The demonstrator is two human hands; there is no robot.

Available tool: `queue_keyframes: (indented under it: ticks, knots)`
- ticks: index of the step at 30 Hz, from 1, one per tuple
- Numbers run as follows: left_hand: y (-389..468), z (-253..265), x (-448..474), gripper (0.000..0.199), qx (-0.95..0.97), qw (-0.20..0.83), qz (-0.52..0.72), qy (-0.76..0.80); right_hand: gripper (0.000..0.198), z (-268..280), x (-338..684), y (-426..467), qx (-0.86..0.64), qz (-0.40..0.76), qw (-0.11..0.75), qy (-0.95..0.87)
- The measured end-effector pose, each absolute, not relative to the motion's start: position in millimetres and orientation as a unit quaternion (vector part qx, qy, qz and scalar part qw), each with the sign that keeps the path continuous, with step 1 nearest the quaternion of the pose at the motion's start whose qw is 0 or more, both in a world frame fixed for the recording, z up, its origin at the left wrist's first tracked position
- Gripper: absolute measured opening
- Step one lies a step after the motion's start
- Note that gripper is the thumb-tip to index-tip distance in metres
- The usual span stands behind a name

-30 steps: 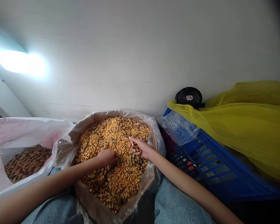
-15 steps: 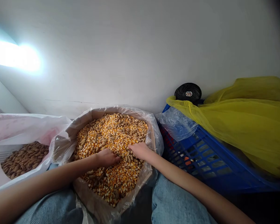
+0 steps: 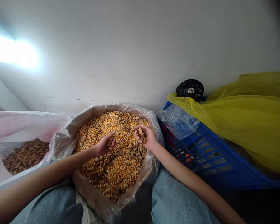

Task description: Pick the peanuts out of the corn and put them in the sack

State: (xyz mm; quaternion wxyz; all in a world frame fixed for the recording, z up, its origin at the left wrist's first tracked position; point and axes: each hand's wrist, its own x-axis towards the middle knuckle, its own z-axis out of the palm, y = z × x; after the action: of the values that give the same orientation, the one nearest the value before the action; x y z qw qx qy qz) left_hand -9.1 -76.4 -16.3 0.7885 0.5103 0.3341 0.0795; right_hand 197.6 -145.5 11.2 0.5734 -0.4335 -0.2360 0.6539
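Observation:
A clear plastic bag [image 3: 156, 126] lines an open sack between my knees, filled with yellow corn kernels [image 3: 124, 169] and unshelled peanuts [image 3: 134, 152] mixed among them. Just over the heap, my right hand [image 3: 148, 137], turned partly palm up, is curled around a few peanuts [image 3: 142, 136]. My left hand [image 3: 105, 145] is at the middle of the heap, its fingers bent around peanuts [image 3: 110, 141] that show only in part. A gap lies between the two hands, with corn visible below.
On the left, a white and pink bag [image 3: 32, 124] holds more peanuts [image 3: 25, 155]. To the right stands a blue plastic crate [image 3: 207, 155] under yellow netting [image 3: 252, 121], with a black fan [image 3: 190, 89] at its back corner. A white wall [image 3: 130, 56] rises behind.
Both hands have risen from the heap and turned inward, and peanuts now show in the fingers. My right hand moved up and slightly right, my left hand up. The view shifted slightly.

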Motion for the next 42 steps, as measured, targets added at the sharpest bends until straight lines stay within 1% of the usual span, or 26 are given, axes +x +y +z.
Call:
queue_keyframes:
  ticks: [1, 3, 5, 6, 8, 10, 11, 13, 15, 17, 19, 20, 22, 23, 24, 25, 27, 28, 30, 33, 37, 40, 42]
  knots:
    - [-77, -18, -9, 0.044, 0.532, 0.772, 0.061, 0.343, 0.025, 11, 196, -146, -0.44, 0.654, 0.569, -0.236]
    - [-79, -24, -8, 0.042, 0.607, 0.707, 0.018, 0.361, 0.029, 10, 192, -147, -0.456, 0.65, 0.554, -0.252]
    - [-81, -28, -5, 0.035, 0.717, 0.599, -0.003, 0.356, 0.029, 7, 189, -147, -0.488, 0.631, 0.526, -0.294]
    - [-83, -30, -4, 0.031, 0.776, 0.528, -0.006, 0.344, 0.028, 5, 188, -148, -0.516, 0.614, 0.5, -0.328]
    - [-87, -32, -1, 0.028, 0.874, 0.363, -0.014, 0.323, 0.024, -1, 187, -149, -0.591, 0.541, 0.41, -0.435]
    - [-92, -34, 2, 0.03, 0.925, 0.216, -0.04, 0.31, 0.021, -7, 186, -149, -0.663, 0.401, 0.288, -0.563]
    - [-95, -36, 3, 0.032, 0.937, 0.167, -0.06, 0.302, 0.02, -10, 184, -149, -0.686, 0.321, 0.221, -0.615]
    - [-101, -41, 5, 0.032, 0.949, 0.114, -0.091, 0.28, 0.021, -15, 180, -149, -0.702, 0.203, 0.112, -0.673]
    - [-105, -47, 7, 0.03, 0.952, 0.105, -0.101, 0.269, 0.018, -19, 175, -149, -0.706, 0.171, 0.053, -0.686]
    - [-105, -52, 9, 0.028, 0.946, 0.129, -0.089, 0.283, 0.013, -22, 170, -148, -0.708, 0.178, 0.045, -0.682]
    - [-103, -54, 9, 0.023, 0.924, 0.207, -0.051, 0.318, 0.007, -22, 170, -146, -0.715, 0.19, 0.058, -0.67]
    - [-101, -53, 9, 0.021, 0.898, 0.278, -0.029, 0.339, 0.006, -22, 171, -145, -0.717, 0.205, 0.07, -0.663]
    - [-96, -48, 8, 0.018, 0.8, 0.47, 0.013, 0.374, 0.014, -18, 177, -144, -0.713, 0.251, 0.102, -0.647]
    - [-94, -44, 7, 0.018, 0.727, 0.572, 0.029, 0.38, 0.019, -15, 181, -143, -0.707, 0.3, 0.145, -0.624]
    - [-91, -40, 5, 0.018, 0.646, 0.662, 0.041, 0.378, 0.022, -11, 185, -143, -0.69, 0.367, 0.212, -0.586]
    - [-88, -36, 4, 0.017, 0.569, 0.733, 0.056, 0.37, 0.023, -8, 189, -143, -0.658, 0.444, 0.296, -0.531]
    - [-82, -29, 1, 0.015, 0.449, 0.816, 0.096, 0.351, 0.02, 0, 197, -143, -0.545, 0.586, 0.462, -0.382]
    - [-80, -27, -1, 0.014, 0.412, 0.836, 0.117, 0.343, 0.017, 3, 200, -143, -0.481, 0.636, 0.518, -0.31]
    - [-76, -25, -2, 0.015, 0.373, 0.856, 0.148, 0.325, 0.014, 8, 204, -144, -0.401, 0.687, 0.563, -0.225]
    - [-74, -27, -2, 0.02, 0.375, 0.863, 0.156, 0.3, 0.013, 9, 204, -145, -0.372, 0.713, 0.564, -0.188]
    - [-78, -28, 0, 0.018, 0.414, 0.849, 0.115, 0.306, 0.01, 9, 202, -146, -0.361, 0.717, 0.565, -0.191]
    - [-81, -29, 0, 0.031, 0.433, 0.84, 0.067, 0.32, 0.009, 10, 203, -146, -0.353, 0.713, 0.579, -0.177]
    - [-82, -31, 1, 0.038, 0.467, 0.815, 0.04, 0.341, 0.014, 12, 205, -146, -0.341, 0.715, 0.584, -0.177]
